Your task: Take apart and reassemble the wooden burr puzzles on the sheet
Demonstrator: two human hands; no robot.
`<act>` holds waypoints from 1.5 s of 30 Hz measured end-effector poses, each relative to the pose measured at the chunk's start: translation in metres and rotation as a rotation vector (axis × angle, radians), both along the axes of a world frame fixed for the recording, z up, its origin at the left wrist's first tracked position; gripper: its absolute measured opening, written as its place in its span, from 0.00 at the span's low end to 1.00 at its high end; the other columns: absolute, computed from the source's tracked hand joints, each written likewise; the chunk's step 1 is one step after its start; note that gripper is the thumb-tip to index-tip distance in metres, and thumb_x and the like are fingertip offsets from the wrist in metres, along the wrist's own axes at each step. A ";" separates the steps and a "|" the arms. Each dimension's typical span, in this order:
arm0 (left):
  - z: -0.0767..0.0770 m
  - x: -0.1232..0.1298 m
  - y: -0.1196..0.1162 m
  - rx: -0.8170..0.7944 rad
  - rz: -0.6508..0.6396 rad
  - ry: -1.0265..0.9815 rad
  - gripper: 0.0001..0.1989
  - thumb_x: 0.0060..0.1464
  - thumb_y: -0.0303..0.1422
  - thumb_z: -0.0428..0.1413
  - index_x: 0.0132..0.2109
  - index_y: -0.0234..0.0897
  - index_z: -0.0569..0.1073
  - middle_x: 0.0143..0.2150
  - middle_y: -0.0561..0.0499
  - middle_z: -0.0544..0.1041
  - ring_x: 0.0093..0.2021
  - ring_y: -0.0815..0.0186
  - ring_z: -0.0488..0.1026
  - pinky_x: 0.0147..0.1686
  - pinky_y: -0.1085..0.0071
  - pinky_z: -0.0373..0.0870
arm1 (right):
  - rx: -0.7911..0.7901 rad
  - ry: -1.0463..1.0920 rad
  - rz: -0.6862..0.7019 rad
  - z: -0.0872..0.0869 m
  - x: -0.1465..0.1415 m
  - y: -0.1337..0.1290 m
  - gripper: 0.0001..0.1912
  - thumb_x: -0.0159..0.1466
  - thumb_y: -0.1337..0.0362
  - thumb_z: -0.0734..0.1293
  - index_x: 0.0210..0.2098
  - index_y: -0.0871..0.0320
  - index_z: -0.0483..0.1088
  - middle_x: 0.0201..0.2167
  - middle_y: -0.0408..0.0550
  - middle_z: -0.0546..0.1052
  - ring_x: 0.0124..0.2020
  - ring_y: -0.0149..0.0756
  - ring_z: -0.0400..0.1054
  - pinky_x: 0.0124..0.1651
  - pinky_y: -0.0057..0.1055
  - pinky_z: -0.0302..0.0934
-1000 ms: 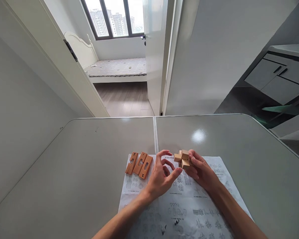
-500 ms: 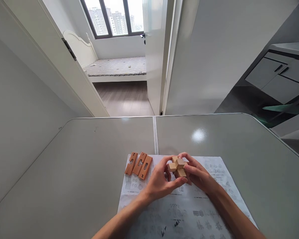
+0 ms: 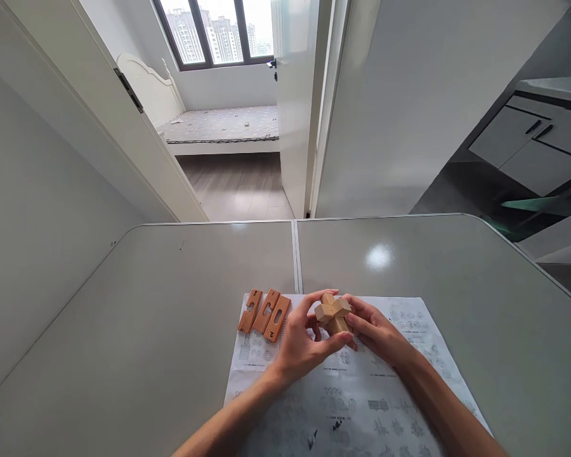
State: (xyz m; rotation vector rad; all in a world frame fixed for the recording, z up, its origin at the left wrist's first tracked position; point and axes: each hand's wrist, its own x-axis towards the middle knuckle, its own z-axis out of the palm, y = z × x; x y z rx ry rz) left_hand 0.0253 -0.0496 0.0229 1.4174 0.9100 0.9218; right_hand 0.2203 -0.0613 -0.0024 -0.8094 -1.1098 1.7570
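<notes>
Left hand (image 3: 301, 339) and right hand (image 3: 380, 333) both grip a pale wooden block puzzle (image 3: 332, 310), left fingers curved round its left side, right thumb and fingers at its right. The puzzle is above the far part of a printed sheet (image 3: 361, 397). Left of the hands, three slotted brown wooden pieces (image 3: 276, 319) lie side by side on the sheet's far left corner. The sheet rests on a grey table (image 3: 171, 330).

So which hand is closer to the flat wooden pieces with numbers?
Left. The left hand is just right of the flat wooden pieces; the right hand is farther right, beyond the light wooden blocks.
</notes>
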 end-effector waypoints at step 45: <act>-0.002 0.005 -0.004 0.082 -0.037 0.038 0.26 0.51 0.46 0.70 0.52 0.38 0.76 0.46 0.46 0.76 0.37 0.65 0.74 0.32 0.73 0.72 | 0.078 -0.271 -0.222 -0.004 -0.013 -0.008 0.35 0.69 0.31 0.62 0.27 0.56 0.75 0.18 0.44 0.67 0.23 0.38 0.63 0.28 0.35 0.61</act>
